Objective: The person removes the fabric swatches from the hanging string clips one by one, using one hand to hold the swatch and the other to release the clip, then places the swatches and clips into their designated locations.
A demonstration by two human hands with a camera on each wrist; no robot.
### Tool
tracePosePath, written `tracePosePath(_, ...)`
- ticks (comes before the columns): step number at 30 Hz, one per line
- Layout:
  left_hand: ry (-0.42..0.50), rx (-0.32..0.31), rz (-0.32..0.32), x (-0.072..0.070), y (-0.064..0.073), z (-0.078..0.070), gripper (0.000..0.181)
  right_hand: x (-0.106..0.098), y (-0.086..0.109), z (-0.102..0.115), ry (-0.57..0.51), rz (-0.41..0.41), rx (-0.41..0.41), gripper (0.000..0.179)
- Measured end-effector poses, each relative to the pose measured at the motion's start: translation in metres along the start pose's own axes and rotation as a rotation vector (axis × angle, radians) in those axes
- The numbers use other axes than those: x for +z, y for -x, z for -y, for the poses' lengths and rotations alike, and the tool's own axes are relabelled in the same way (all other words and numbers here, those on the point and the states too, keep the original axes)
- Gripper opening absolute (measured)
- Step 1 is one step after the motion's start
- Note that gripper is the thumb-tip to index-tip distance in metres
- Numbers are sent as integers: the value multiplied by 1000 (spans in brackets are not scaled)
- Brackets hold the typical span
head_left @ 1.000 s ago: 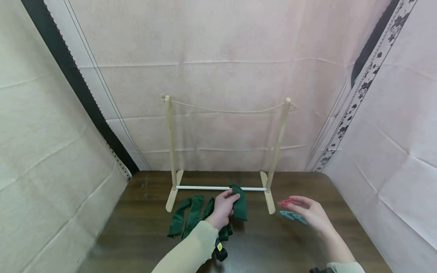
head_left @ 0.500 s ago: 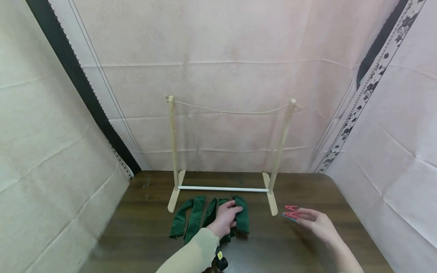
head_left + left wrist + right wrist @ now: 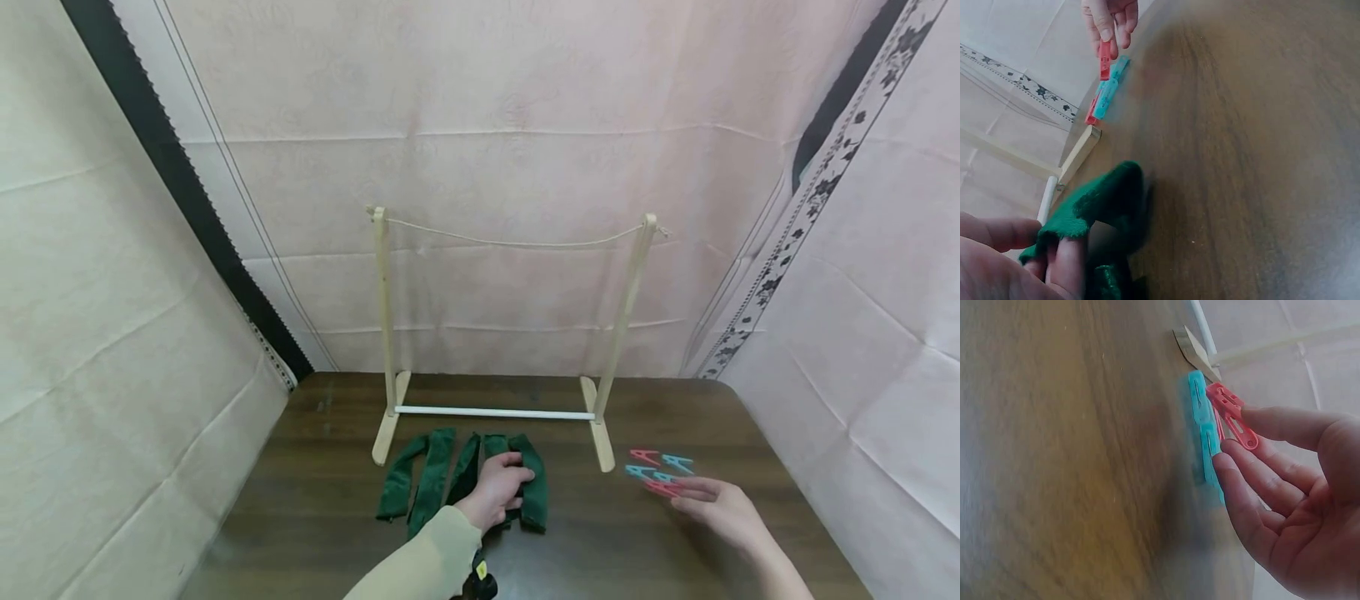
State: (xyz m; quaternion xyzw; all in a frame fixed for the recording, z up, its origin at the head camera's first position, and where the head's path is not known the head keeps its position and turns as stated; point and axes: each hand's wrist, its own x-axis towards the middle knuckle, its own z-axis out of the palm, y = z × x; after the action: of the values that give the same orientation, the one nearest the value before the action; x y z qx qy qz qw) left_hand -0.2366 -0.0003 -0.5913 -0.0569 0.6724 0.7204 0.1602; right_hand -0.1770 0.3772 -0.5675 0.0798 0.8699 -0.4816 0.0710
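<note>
My left hand (image 3: 491, 493) pinches the end of a dark green cloth strip (image 3: 534, 490) between thumb and fingers; its rest bends over in front. More green strips (image 3: 432, 475) lie side by side to the left, partly hidden by the hand and sleeve. On the right, my right hand (image 3: 722, 505) pinches a red clothespin (image 3: 1230, 412) by its handle end, low above the table. Close by its fingertips lie blue clothespins (image 3: 677, 462) and another red clothespin (image 3: 645, 456).
Behind the strips stands a wooden frame (image 3: 622, 321) with a sagging string (image 3: 517, 244) between its posts and a white bar (image 3: 491, 412) low down. Light cloth walls enclose the brown table (image 3: 585, 533) at the back and sides.
My left hand has lowered the green strip from near the white bar towards the table. Around my right hand, the clothespins now show spread apart as the hand shifts slightly down and right.
</note>
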Motion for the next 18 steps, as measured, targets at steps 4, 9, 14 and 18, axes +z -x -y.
tracePosePath(4,-11,-10,37,-2,3,-3,52,-3,0,-6,2,-9,12,60)
tracePosePath(9,-31,-4,53,-3,6,-11,54,-5,-1,-11,47,-39,33,58)
tracePosePath(14,-38,2,47,-3,4,-14,54,-5,-3,-11,115,-60,40,57)
tracePosePath(18,-63,24,37,-4,2,-18,54,-5,-3,-10,142,-60,31,59)
